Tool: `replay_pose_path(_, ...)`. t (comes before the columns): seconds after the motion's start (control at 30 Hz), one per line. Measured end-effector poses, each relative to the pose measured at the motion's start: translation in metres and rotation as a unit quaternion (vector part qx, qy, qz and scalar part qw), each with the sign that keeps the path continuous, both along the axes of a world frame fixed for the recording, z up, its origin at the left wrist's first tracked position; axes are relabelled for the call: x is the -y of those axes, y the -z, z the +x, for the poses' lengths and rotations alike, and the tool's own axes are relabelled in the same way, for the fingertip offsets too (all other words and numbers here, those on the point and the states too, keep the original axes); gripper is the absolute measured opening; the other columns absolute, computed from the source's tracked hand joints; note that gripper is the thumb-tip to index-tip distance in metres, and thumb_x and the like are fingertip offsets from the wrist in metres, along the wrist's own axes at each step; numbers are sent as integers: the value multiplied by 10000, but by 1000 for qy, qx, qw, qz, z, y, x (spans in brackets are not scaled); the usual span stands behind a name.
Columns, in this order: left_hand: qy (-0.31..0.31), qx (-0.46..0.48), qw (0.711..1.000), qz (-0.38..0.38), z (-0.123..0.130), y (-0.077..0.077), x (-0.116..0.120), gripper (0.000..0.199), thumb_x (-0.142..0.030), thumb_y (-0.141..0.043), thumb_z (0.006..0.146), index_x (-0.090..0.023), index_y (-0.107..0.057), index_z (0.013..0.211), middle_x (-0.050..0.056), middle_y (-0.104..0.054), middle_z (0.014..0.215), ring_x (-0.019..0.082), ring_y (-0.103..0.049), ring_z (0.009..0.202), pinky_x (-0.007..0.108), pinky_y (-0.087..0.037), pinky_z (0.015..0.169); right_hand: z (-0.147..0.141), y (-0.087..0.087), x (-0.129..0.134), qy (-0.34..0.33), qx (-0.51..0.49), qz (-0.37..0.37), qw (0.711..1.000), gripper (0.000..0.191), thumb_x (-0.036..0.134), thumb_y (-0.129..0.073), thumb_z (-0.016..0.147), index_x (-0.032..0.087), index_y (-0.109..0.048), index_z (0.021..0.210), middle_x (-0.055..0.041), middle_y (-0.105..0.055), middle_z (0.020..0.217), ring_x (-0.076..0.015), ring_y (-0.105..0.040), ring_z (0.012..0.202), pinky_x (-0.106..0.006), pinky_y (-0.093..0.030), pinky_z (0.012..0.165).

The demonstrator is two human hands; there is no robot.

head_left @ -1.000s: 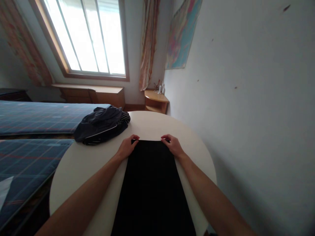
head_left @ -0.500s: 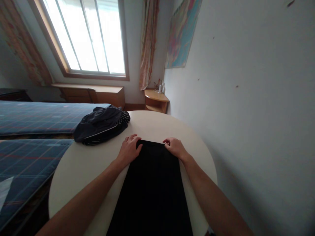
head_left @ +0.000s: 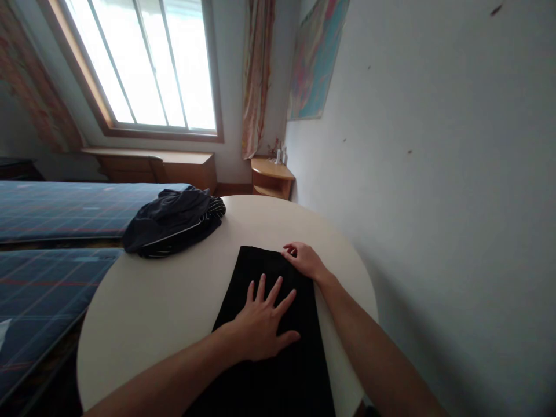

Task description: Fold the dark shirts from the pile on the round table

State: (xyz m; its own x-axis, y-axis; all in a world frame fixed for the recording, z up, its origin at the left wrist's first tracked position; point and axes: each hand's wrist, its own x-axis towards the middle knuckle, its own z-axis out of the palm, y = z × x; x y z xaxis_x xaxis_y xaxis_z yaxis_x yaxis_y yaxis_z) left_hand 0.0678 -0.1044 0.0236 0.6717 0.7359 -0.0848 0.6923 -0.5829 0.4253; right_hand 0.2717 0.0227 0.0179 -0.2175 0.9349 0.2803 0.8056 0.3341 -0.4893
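A black garment (head_left: 299, 324), long and narrow like folded trousers, lies flat on a round white table (head_left: 143, 313). My left hand (head_left: 260, 327) is spread over its middle, palm down and fingers apart. At the garment's far right corner, my right hand (head_left: 304, 259) has its fingers curled round the edge, pinching the cloth. The near end of the garment runs out of view at the bottom.
A crumpled dark garment with white stripes (head_left: 174, 223) lies at the table's far left edge. Beds with blue plaid mattresses (head_left: 52, 211) stand on the left. The white wall (head_left: 456, 231) is close on the right. A small corner shelf (head_left: 273, 169) stands behind.
My left hand has let go of the garment's far left corner, moved back toward me and spread out on the cloth. My right hand stays at the far right corner.
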Motion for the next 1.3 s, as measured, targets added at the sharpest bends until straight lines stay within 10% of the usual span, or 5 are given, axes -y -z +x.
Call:
replay_pose_path(0.13, -6, 30, 998, 51, -7, -7, -18, 755, -656, -497, 899, -315, -330, 1552, 97, -229, 1640, 451, -110, 1493, 662, -173, 1158, 13, -3, 1, 21, -46, -9, 999, 265, 365, -626, 891, 185, -721, 1061, -58, -748, 876, -179, -687, 790, -280, -504, 750)
replay_pose_path(0.3, -190, 82, 962, 180, -39, -2, -78, 579, -458, -491, 946, -205, -462, 1466, 145, -444, 1529, 350, -407, 1405, 494, -316, 1150, 26, -4, 4, 80, -28, -40, 996, 324, 490, -613, 888, 214, -743, 996, -67, -758, 874, -196, -695, 752, -289, -496, 686)
replay_pose_path(0.47, -199, 156, 960, 116, -67, 16, -120, 624, -439, -514, 919, -133, -444, 1459, 169, -603, 1368, 301, -557, 1282, 412, -398, 1105, 34, 3, 5, 74, -20, -52, 996, 403, 611, -710, 780, 234, -764, 911, -84, -765, 882, -243, -716, 814, -307, -515, 698)
replay_pose_path(0.93, -309, 78, 946, 59, -94, 2, -121, 566, -556, -611, 821, -162, -627, 1227, 162, -720, 1122, 331, -676, 1054, 375, -510, 864, -5, 1, 6, -59, -30, -2, 998, 282, 398, -742, 835, 215, -721, 1047, -72, -722, 1013, -212, -665, 957, -343, -487, 890)
replay_pose_path(1.3, -260, 125, 954, 78, -96, 4, -125, 290, -398, -686, 758, -218, -712, 984, 79, -741, 967, 285, -687, 924, 364, -512, 836, -17, -3, 12, -61, -20, 13, 998, 110, 276, -708, 857, 201, -720, 936, -67, -727, 979, -214, -662, 936, -342, -476, 887)
